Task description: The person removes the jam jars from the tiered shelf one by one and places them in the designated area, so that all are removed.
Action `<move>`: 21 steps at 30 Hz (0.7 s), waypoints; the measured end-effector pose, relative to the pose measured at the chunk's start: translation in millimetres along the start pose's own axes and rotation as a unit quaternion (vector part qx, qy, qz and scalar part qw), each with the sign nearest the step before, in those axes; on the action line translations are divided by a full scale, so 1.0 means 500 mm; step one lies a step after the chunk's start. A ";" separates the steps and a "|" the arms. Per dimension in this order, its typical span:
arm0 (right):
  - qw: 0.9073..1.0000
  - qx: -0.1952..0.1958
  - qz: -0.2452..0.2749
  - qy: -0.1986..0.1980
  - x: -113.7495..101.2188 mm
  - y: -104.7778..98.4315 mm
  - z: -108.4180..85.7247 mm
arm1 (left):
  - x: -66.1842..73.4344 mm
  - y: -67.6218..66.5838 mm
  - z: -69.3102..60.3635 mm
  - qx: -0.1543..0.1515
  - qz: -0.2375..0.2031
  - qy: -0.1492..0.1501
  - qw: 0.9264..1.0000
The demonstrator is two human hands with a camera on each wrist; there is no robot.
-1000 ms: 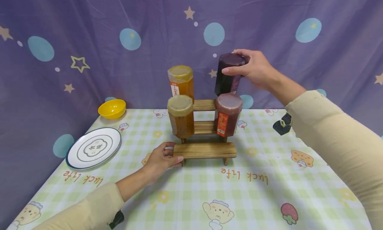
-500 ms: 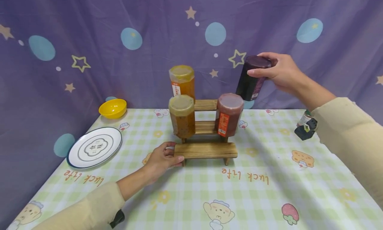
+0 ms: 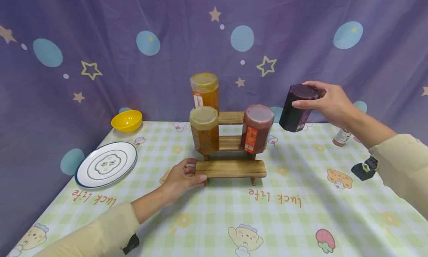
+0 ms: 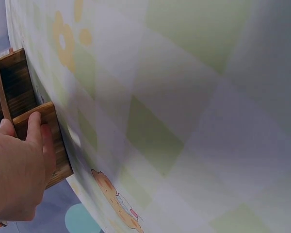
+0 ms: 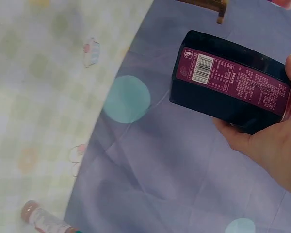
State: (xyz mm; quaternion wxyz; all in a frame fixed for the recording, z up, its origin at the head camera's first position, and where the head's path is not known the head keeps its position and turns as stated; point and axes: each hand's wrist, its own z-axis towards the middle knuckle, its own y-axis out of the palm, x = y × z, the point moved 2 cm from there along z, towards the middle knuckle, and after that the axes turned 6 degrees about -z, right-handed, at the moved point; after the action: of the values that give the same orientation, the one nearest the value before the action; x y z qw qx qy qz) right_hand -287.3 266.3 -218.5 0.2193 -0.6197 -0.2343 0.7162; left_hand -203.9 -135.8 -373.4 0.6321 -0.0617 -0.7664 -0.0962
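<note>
My right hand (image 3: 332, 100) grips a dark purple jar (image 3: 297, 108) near its lid, holding it tilted in the air right of the wooden tiered shelf (image 3: 230, 167). In the right wrist view the jar (image 5: 233, 80) shows a purple label with a barcode. My left hand (image 3: 177, 180) pinches the left end of the shelf's lowest step; the left wrist view shows its fingers on the wood (image 4: 58, 150). On the middle step stand a brownish-yellow jar (image 3: 204, 132) and a reddish jar (image 3: 257, 130). An orange jar (image 3: 210, 95) sits on the top step, partly hidden.
A yellow bowl (image 3: 127, 121) and a white plate (image 3: 106, 164) rest at the left of the checkered tablecloth (image 3: 284, 219). A small bottle (image 3: 341, 137) stands at the right, partly behind the right arm. A purple curtain (image 3: 174, 11) hangs behind.
My right hand has carried the dark jar from above the shelf's right side out to the right, then lower. The small bottle has come into fuller view. My left hand stays put.
</note>
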 end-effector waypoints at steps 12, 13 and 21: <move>0.999 0.032 -0.006 0.010 0.068 0.022 -0.040 | -0.005 0.000 0.000 0.005 0.001 -0.004 1.000; 0.999 0.033 0.001 0.007 0.073 0.026 -0.041 | -0.005 -0.001 0.001 0.007 0.000 -0.004 1.000; 1.000 0.017 0.021 0.013 0.111 0.053 -0.050 | -0.003 0.002 -0.002 0.010 -0.005 -0.004 1.000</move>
State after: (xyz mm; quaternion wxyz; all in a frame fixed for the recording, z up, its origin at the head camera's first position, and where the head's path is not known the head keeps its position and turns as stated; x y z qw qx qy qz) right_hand -270.8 280.2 -281.2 0.2175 -0.6297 -0.2059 0.7167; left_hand -202.4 -135.1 -374.5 0.6293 -0.0518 -0.7700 -0.0912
